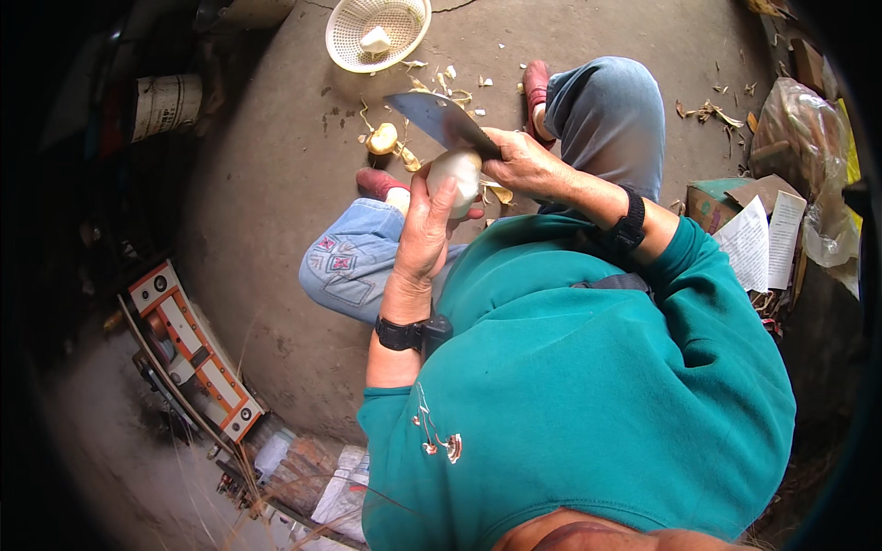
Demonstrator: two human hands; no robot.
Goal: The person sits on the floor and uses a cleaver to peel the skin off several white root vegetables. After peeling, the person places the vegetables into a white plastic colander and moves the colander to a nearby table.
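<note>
A pale, mostly peeled root vegetable [453, 180] rests in my left hand [428, 220], whose fingers and thumb wrap its sides. My right hand [522, 162] grips a broad-bladed kitchen knife [444, 122]; the handle is hidden in the fist. The blade lies across the top end of the vegetable and points up and left. Beyond my left hand, an unpeeled root vegetable [382, 139] with a thin root lies on the floor. A cream plastic colander [337, 49] at the top holds a white peeled piece [375, 41].
Peelings and white scraps [448, 86] are strewn over the concrete floor [275, 206]. To the right stand a cardboard box [710, 206] with printed papers [747, 241] and a clear plastic bag [799, 138]. An orange-and-white panel [196, 351] is at lower left.
</note>
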